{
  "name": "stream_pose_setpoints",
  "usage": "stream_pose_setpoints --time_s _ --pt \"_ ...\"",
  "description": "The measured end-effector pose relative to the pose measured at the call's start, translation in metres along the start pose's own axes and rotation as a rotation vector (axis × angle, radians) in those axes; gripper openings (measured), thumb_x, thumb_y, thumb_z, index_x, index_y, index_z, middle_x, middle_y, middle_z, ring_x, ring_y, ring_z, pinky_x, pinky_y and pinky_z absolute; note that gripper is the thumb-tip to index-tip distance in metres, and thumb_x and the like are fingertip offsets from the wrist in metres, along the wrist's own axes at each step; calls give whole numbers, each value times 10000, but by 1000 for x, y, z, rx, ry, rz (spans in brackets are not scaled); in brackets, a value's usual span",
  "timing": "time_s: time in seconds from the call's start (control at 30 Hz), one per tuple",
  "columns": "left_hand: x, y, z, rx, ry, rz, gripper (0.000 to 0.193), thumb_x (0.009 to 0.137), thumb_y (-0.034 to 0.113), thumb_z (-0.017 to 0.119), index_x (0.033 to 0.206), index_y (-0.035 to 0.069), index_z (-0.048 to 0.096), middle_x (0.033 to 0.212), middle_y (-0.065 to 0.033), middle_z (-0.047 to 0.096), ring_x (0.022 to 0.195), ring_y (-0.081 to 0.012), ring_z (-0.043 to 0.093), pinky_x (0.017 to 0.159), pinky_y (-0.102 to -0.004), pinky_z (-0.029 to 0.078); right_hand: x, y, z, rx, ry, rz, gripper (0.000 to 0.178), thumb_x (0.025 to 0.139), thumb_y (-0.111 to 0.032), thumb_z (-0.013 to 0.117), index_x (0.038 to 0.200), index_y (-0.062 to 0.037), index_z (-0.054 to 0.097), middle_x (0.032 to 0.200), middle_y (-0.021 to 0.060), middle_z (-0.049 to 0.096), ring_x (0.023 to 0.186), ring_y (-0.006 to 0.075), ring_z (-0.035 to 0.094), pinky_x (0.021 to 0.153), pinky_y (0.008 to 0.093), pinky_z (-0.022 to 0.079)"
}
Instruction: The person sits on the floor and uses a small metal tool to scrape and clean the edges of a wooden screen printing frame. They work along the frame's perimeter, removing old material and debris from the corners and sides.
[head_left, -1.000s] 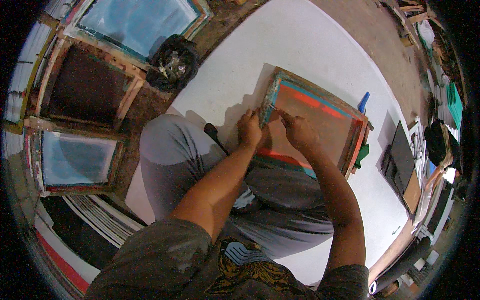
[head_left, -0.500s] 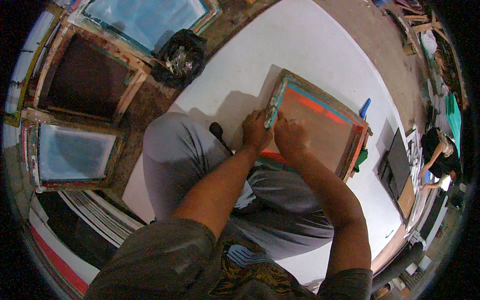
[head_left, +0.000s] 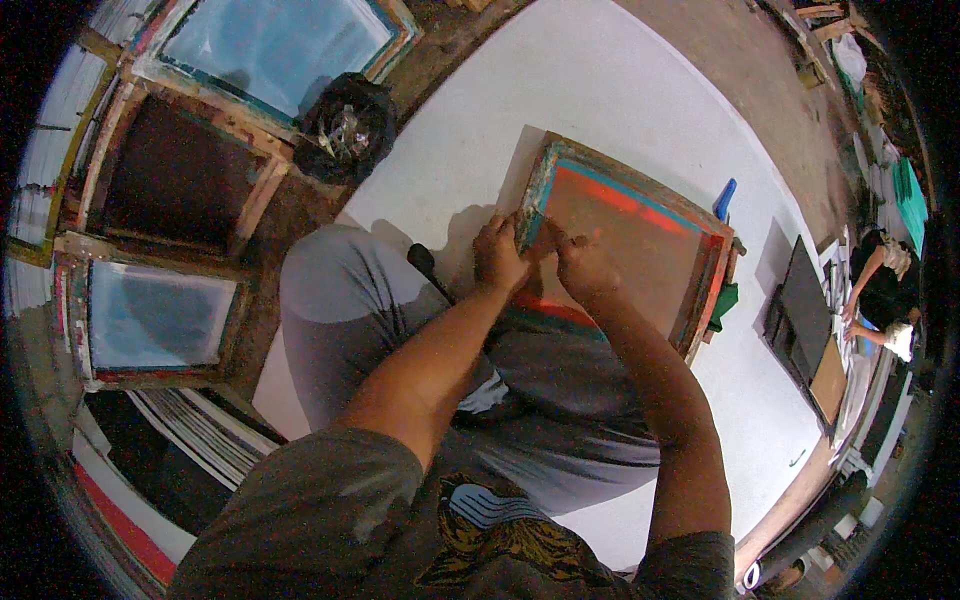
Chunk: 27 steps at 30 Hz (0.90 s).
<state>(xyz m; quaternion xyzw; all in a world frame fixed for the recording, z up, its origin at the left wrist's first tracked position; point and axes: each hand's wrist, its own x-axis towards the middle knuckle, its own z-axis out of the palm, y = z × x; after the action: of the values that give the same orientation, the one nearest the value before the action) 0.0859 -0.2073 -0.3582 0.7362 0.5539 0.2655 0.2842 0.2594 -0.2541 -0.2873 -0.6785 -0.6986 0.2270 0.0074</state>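
head view, looking down: nearest the lens is the person's dark shirt with a yellow and blue picture on the chest, and below it the grey trousers point(head_left: 350, 310) of bent legs. both forearms run up from the lower edge toward a wooden screen frame point(head_left: 640, 235) that rests tilted against the lap on a white sheet point(head_left: 600, 90) spread over the floor.

the left hand point(head_left: 500, 255) is curled shut around the frame's near left edge, fingers wrapped over the teal-stained wood. the right hand point(head_left: 582, 265) lies on the mesh just beside it, fingers bent, fingertips pinched at the same edge; whether it holds anything small there i cannot tell. the mesh inside the frame is brown with red and teal bands along its borders.

a black handle point(head_left: 424, 265) pokes out by the left knee. beyond the frame's far corner a blue tool point(head_left: 725, 198) stands touching the frame, and a green cloth point(head_left: 724, 302) lies at its right side.

farther left, a black bag point(head_left: 345, 125) of scraps sits at the sheet's edge, with several other wooden screens point(head_left: 170, 180) laid on the ground past it. at the far right, another person point(head_left: 880, 280) bends over dark boards point(head_left: 805, 310), well apart.
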Motion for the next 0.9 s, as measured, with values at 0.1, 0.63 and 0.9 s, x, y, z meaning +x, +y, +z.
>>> stream_pose_setpoints --time_s 0.1,0.63,0.9 --pt "-2 5 2 43 -19 3 634 669 221 904 1206 -6 656 1115 -187 647 1013 -423 641 910 -503 529 2 16 20 190 69 31 534 982 -63 538 1511 -131 500 1098 227 731 1008 415 711 936 520 536" --pt "-5 7 -1 85 50 14 563 667 108 832 1195 14 662 1114 -197 641 1055 -426 626 905 -526 526 8 26 -10 393 79 -30 496 991 -126 561 1481 -199 550 1113 234 720 1002 398 716 826 513 567" --pt "-2 7 -7 -78 15 11 578 669 98 855 1207 7 663 1088 -188 645 1020 -412 642 886 -495 536 -3 -10 -43 36 77 51 443 987 -140 553 1426 -184 585 1001 227 718 883 438 702 758 538 567"
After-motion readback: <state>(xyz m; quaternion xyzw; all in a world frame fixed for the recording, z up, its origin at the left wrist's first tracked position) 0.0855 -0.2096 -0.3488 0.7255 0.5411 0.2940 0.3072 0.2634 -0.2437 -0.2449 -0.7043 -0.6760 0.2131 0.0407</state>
